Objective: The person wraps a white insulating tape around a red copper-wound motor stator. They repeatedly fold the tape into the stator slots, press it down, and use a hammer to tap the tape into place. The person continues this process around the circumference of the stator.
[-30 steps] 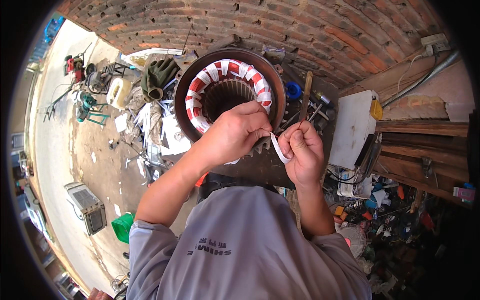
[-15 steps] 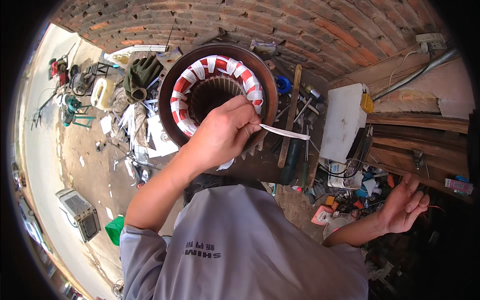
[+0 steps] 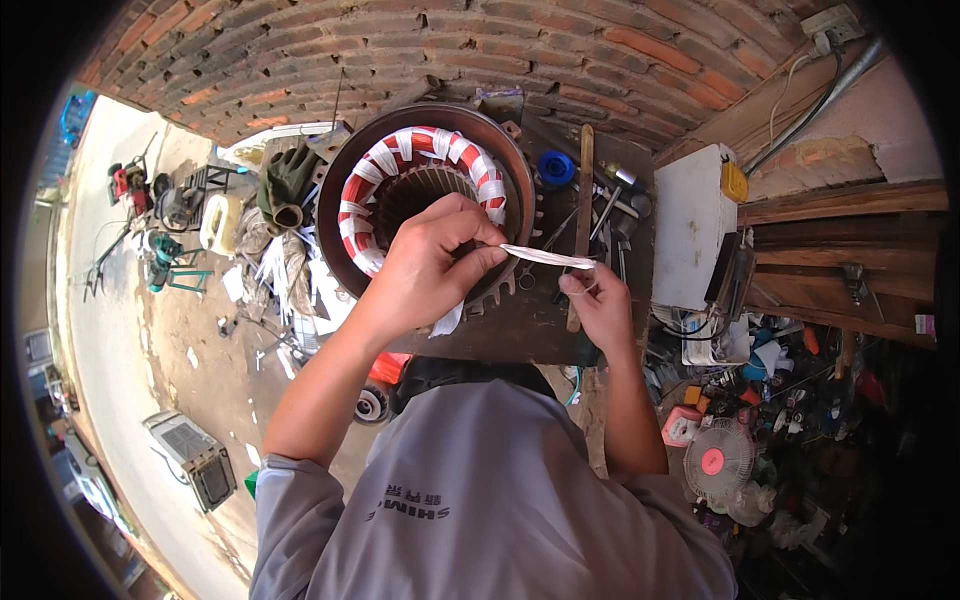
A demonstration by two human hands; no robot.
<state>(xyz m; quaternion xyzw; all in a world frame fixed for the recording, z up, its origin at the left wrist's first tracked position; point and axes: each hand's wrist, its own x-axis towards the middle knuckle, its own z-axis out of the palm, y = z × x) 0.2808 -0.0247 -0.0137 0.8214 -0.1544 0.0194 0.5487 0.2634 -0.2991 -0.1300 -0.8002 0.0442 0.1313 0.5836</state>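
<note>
A large motor stator [image 3: 352, 160] with a brown housing stands on a dark wooden bench [image 3: 530, 330]; its coil ends are wrapped in red and white tape. My left hand [image 3: 430, 265] is in front of the stator's opening and pinches one end of a thin white strip [image 3: 545, 257] between thumb and fingers. The strip runs level to the right. My right hand [image 3: 600, 305] is over the bench, its thumb and curled fingers closed at the strip's other end.
On the bench behind my right hand lie a long wooden stick [image 3: 584, 190], a blue spool [image 3: 556, 168] and metal tools. A white box [image 3: 693, 225] stands to the right, a brick wall [image 3: 480, 50] behind. Clutter and a small fan [image 3: 715, 460] cover the floor at right.
My right hand let go of the strip, swung out low to the right with fingers spread, and has come back to the strip's free end. The left hand kept its hold.
</note>
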